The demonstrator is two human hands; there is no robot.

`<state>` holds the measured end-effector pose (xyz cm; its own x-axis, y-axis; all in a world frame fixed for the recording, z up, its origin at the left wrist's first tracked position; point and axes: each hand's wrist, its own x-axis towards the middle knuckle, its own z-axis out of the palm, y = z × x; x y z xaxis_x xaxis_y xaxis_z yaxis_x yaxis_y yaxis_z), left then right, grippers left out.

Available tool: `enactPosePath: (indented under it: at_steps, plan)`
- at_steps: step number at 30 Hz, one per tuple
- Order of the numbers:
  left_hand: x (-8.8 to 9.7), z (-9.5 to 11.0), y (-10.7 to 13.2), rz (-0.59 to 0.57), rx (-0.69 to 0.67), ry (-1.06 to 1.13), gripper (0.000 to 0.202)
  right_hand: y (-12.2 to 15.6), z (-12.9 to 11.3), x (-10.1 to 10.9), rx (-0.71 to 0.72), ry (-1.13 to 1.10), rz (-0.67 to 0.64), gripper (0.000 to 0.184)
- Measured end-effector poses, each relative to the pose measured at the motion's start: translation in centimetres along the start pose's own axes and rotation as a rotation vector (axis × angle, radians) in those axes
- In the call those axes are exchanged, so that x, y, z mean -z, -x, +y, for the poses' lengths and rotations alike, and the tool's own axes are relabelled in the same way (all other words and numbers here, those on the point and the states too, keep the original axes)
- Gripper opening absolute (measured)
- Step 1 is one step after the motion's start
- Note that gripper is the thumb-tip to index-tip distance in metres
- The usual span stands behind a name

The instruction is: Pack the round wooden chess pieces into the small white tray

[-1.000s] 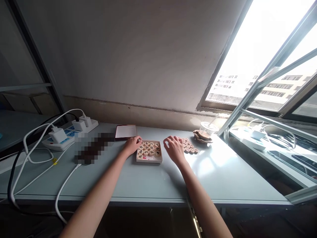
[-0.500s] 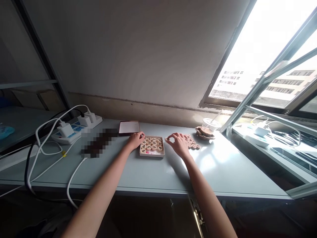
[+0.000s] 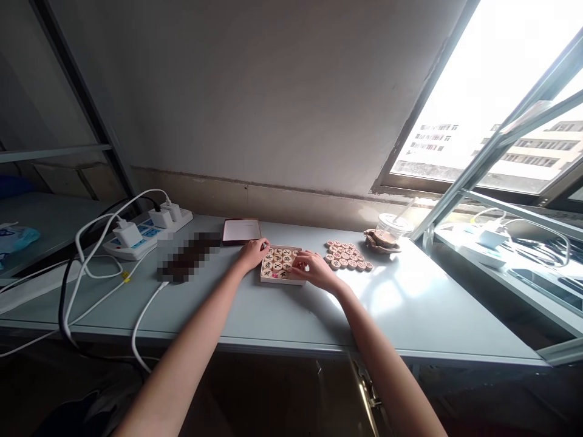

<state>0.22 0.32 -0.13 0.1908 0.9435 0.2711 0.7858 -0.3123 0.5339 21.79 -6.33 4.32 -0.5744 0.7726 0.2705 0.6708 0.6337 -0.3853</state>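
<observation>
The box [image 3: 282, 281] of round pieces [image 3: 277, 266] lies back from the front edge of the table [image 3: 282, 315]. The left hand [image 3: 253, 254] curls at its left rim, the right hand [image 3: 315, 269] bends over its right side; whether fingers pinch something, I cannot tell. A gap leads to loose pieces [image 3: 352, 263].

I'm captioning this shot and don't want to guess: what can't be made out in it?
All in the head view:
Right part of the white box: hidden behind the right hand.
Whether that hand's grip holds anything: its fingers hide this.
Loose pieces: markings too small to read.
Dark thing: blurred into blocks.
Pale blue bag: cut off by the left edge.
</observation>
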Motion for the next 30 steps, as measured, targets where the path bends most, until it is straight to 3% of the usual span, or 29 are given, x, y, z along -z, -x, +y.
enactPosePath:
  at_steps: [5, 8, 13, 16, 18, 25, 30]
  plan:
    - [0.0, 0.1, 0.0, 0.003, -0.005, -0.016, 0.022, -0.1, -0.3, -0.6, 0.051, 0.054, -0.061, 0.033]
    - [0.1, 0.0, 0.0, -0.001, -0.001, -0.018, 0.023, -0.1, 0.1, -0.5, 0.011, 0.105, 0.0, 0.035]
    - [-0.1, -0.2, -0.1, -0.012, -0.01, -0.032, 0.023, 1.0, 2.9, 1.0, -0.304, 0.461, 0.25, 0.023]
    - [-0.2, -0.4, -0.2, 0.0, -0.016, -0.03, 0.023, 2.0, 4.5, 1.7, -0.492, 0.626, 0.227, 0.021]
    - [-0.3, -0.4, -0.2, 0.004, -0.019, -0.03, 0.023, 2.3, 5.0, 1.9, -0.539, 0.662, 0.181, 0.022]
    - [-0.1, -0.3, -0.1, -0.004, -0.018, -0.036, 0.022, 2.2, 4.5, 2.1, -0.522, 0.58, 0.139, 0.019]
    - [0.1, -0.1, 0.0, 0.0, -0.026, -0.026, 0.022, 1.8, 3.4, 2.4, -0.37, 0.223, 0.159, 0.029]
